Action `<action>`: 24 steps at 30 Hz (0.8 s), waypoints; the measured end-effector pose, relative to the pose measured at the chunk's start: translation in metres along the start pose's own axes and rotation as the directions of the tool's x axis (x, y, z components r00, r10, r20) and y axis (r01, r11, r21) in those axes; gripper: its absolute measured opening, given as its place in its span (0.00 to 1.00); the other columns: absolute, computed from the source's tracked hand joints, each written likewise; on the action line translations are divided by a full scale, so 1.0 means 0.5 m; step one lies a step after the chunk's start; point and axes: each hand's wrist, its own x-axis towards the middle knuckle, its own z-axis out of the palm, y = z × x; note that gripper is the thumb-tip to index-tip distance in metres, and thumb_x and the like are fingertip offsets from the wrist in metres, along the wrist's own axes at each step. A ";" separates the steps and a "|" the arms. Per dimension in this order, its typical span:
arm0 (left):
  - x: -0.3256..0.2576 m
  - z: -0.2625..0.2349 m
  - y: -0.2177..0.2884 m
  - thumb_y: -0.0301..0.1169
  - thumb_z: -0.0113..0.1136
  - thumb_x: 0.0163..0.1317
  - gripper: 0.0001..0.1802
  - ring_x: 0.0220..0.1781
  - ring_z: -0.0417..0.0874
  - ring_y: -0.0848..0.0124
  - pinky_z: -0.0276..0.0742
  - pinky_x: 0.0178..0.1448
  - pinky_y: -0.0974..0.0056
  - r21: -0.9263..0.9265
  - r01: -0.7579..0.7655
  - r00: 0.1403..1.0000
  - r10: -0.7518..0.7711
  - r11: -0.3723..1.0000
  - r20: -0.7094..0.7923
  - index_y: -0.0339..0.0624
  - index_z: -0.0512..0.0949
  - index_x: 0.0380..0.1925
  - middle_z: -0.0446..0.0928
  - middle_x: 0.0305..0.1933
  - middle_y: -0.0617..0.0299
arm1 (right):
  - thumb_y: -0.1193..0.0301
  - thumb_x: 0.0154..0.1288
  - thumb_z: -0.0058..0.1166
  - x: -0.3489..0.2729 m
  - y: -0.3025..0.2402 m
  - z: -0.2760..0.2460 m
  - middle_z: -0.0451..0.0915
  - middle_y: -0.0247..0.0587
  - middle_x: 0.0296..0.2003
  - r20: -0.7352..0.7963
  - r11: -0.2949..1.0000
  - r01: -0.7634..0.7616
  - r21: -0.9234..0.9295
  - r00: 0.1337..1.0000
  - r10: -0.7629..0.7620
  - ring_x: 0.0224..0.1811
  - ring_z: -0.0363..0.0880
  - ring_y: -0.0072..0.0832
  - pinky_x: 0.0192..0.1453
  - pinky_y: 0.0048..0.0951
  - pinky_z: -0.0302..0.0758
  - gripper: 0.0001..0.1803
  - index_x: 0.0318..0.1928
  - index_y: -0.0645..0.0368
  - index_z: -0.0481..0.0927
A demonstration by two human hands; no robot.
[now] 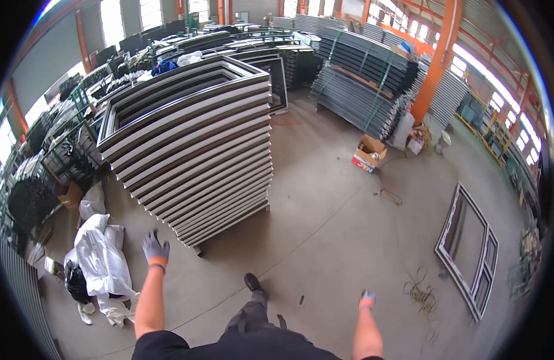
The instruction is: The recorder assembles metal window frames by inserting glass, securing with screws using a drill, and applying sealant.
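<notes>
Frames in pale-and-dark layers

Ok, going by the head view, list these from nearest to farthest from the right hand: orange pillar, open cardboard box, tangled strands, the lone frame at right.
From the right hand:
1. Tangled strands: just to its right, on the floor.
2. Lone frame: farther right.
3. Open cardboard box: well ahead.
4. Orange pillar: beyond the box, ahead and right.
</notes>
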 end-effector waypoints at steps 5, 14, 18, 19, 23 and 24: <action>0.473 -0.159 0.204 0.39 0.75 0.45 0.54 0.73 0.60 0.47 0.52 0.78 0.48 0.110 -0.220 0.884 0.245 0.969 -0.397 0.42 0.58 0.72 0.61 0.72 0.46 | 0.61 0.63 0.59 0.167 -0.716 0.107 0.85 0.48 0.39 0.074 0.881 0.318 0.350 0.928 -0.365 0.40 0.83 0.39 0.48 0.39 0.78 0.15 0.43 0.61 0.81; 0.820 -0.232 0.316 0.51 0.79 0.38 0.57 0.67 0.66 0.53 0.54 0.76 0.49 0.403 -0.086 0.994 0.107 0.911 -0.028 0.44 0.63 0.68 0.68 0.62 0.50 | 0.52 0.66 0.58 0.193 -1.586 0.313 0.82 0.34 0.27 0.237 0.559 0.477 0.678 0.578 -0.781 0.30 0.77 0.23 0.35 0.29 0.73 0.20 0.39 0.59 0.84; 0.814 -0.202 0.284 0.47 0.78 0.38 0.43 0.57 0.71 0.55 0.64 0.65 0.51 0.375 -0.140 0.954 0.226 0.916 -0.197 0.46 0.71 0.56 0.72 0.50 0.54 | 0.45 0.64 0.52 0.236 -2.006 0.303 0.80 0.32 0.30 0.555 0.671 0.212 0.710 0.417 -0.720 0.30 0.79 0.28 0.34 0.33 0.73 0.22 0.40 0.49 0.82; 0.795 -0.199 0.274 0.45 0.77 0.37 0.41 0.55 0.72 0.55 0.64 0.64 0.51 0.347 -0.181 0.927 0.277 0.920 -0.251 0.46 0.72 0.53 0.72 0.49 0.54 | 0.44 0.65 0.52 0.201 -2.107 0.298 0.81 0.32 0.31 0.563 0.664 0.152 0.732 0.413 -0.716 0.31 0.79 0.28 0.35 0.34 0.74 0.23 0.42 0.50 0.82; 0.692 -0.230 0.339 0.39 0.72 0.36 0.33 0.49 0.74 0.53 0.67 0.58 0.49 0.326 -0.201 0.894 0.309 0.924 -0.325 0.45 0.73 0.46 0.74 0.43 0.54 | 0.42 0.66 0.53 0.087 -2.382 0.178 0.84 0.32 0.37 0.698 0.667 0.298 0.683 0.002 -0.716 0.35 0.80 0.24 0.41 0.36 0.75 0.28 0.48 0.54 0.83; 0.672 -0.223 0.366 0.38 0.70 0.36 0.31 0.48 0.75 0.52 0.67 0.57 0.48 0.319 -0.220 0.866 0.335 0.922 -0.370 0.45 0.73 0.45 0.74 0.42 0.54 | 0.44 0.65 0.55 0.138 -2.437 0.218 0.85 0.32 0.37 0.671 0.544 0.544 0.639 -0.048 -0.740 0.36 0.80 0.23 0.42 0.35 0.76 0.28 0.49 0.55 0.83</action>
